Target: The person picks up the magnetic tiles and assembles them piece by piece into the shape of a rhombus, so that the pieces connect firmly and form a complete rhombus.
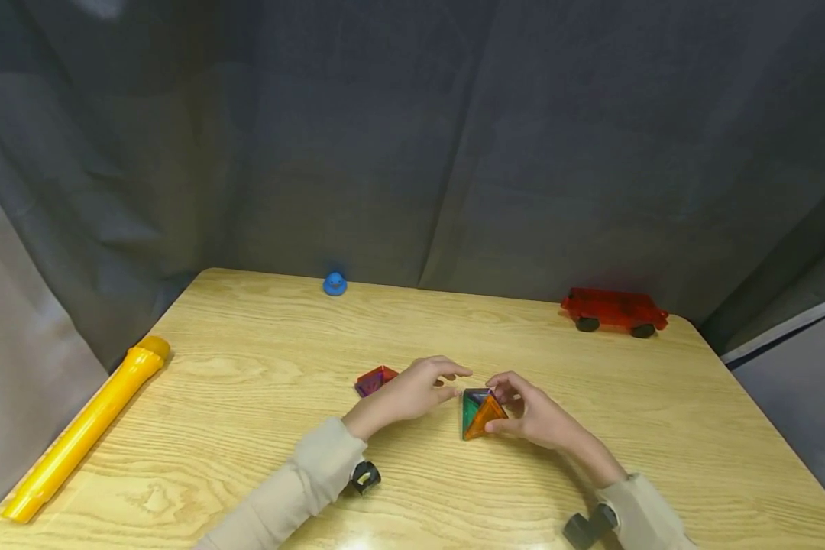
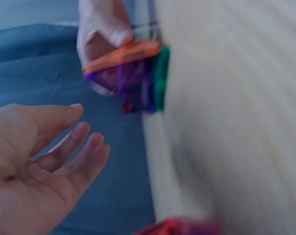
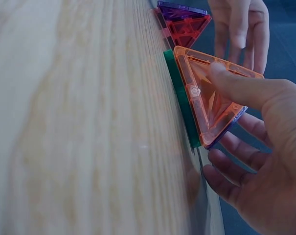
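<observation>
My right hand [image 1: 532, 412] holds a small pyramid of translucent magnetic tiles [image 1: 484, 415], with orange, green and purple sides. In the right wrist view the thumb presses on the orange triangle tile [image 3: 206, 93], and the fingers lie behind the purple side. The green tile [image 3: 183, 100] is at the pyramid's base, against the tabletop. My left hand [image 1: 415, 389] hovers just left of the pyramid, its fingers loosely bent and holding nothing [image 2: 45, 161]. Partly hidden behind the left wrist, a red and purple group of magnetic tiles [image 1: 374, 380] stands on the table.
On the wooden table [image 1: 261, 344] a blue toy duck [image 1: 334, 284] sits at the far edge. A red translucent toy car base [image 1: 613, 309] with black wheels stands at the back right. A long yellow tube [image 1: 85, 428] lies along the left edge. Dark curtains [image 1: 357, 153] hang behind.
</observation>
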`<move>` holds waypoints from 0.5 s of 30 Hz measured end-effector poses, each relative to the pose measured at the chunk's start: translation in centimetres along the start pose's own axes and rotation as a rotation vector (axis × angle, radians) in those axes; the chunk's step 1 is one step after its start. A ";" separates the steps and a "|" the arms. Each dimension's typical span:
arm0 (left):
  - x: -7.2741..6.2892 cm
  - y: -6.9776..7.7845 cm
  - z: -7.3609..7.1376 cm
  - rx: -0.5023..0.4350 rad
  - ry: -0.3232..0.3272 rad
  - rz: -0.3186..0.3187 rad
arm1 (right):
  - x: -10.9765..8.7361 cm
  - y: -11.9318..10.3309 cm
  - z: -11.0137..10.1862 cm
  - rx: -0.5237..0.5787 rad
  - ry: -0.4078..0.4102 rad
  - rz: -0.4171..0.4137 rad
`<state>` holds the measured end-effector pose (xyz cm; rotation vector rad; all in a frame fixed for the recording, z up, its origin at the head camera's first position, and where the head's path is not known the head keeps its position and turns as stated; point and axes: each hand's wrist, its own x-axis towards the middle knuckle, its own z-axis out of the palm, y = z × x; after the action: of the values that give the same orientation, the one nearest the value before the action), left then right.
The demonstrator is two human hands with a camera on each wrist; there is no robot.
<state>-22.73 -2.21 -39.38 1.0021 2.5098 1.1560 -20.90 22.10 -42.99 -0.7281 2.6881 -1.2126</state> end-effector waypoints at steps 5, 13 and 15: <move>-1.3 -0.7 -2.3 -0.011 0.133 0.037 | 0.0 0.0 0.0 0.007 -0.002 -0.001; -3.8 -3.6 -4.3 -0.003 0.200 -0.039 | -0.1 0.1 0.2 0.033 -0.045 0.047; -4.3 -4.5 -4.6 -0.038 0.144 -0.093 | 0.0 0.1 0.2 0.047 -0.061 0.059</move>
<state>-23.75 -9.90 -39.96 0.8108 2.6023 1.2854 -20.87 22.07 -43.20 -0.6639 2.6036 -1.2142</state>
